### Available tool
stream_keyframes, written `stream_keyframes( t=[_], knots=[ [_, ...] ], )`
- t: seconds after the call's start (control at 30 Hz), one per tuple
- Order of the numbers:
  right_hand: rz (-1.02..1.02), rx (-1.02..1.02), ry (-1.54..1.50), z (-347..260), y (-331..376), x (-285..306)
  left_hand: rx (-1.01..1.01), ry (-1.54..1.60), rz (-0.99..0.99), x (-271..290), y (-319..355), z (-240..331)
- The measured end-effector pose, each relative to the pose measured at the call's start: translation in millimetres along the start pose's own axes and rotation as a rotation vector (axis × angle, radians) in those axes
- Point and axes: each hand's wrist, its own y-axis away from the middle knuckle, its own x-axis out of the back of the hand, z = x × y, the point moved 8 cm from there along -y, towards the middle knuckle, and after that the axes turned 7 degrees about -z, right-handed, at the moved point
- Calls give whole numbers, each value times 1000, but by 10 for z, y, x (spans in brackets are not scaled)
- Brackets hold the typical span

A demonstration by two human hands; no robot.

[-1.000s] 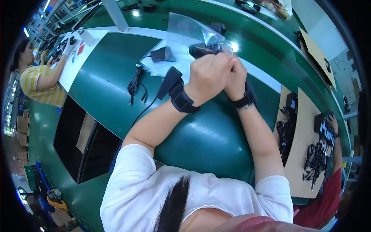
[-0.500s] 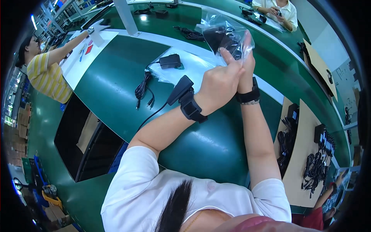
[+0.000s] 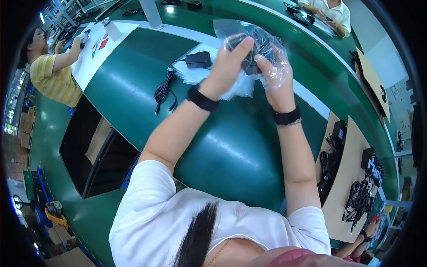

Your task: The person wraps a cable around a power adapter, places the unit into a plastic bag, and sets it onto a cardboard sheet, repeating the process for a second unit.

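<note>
Both hands are raised over the far side of the green table (image 3: 231, 142), closed on a clear plastic bag (image 3: 281, 55). Inside the bag are a black power adapter and coiled cable, partly covered by my fingers and by glare on the film. My left hand (image 3: 229, 62) grips the bag's left side, thumb on top. My right hand (image 3: 280, 86) holds its right side from below, thumb across the front. Beneath and left of them lies a stack of flat clear bags (image 3: 242, 90). A black power adapter (image 3: 198, 59) rests on that stack, its bundled cable (image 3: 163, 91) trailing onto the table.
Cardboard sheets (image 3: 340, 213) at right carry several adapters and coiled cables (image 3: 358, 196). A black bin (image 3: 75, 155) stands off the table's left edge. A white post (image 3: 151, 15) rises at the far edge. Co-workers sit at far left (image 3: 53, 82), far right and lower right.
My left hand has swung left and its wrist has turned, so it now grips the bag's left side. The bag has shifted slightly. The left co-worker's arm has drawn back.
</note>
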Motion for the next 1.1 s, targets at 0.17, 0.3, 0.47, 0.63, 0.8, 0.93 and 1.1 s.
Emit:
stream_keyframes(
  t=[0.17,0.3,0.47,0.63,0.8,0.93,1.1],
  knots=[
    [95,223,281,-220,92,-2,-21,-32,-19,-199,184,-265],
    [26,178,308,-229,49,96,1,-63,-146,-355,123,-5],
    [-16,396,551,-216,33,30,88,104,-142,-265,164,-43],
    [-169,433,869,-360,24,-117,199,168,-73,-94,114,-211],
    [-78,290,898,-132,14,9,281,254,8,-19,122,-376],
    [-81,48,306,100,-21,39,295,313,49,-18,117,-375],
    [-243,-50,-118,77,16,-45,195,348,20,-21,90,-271]
  ],
)
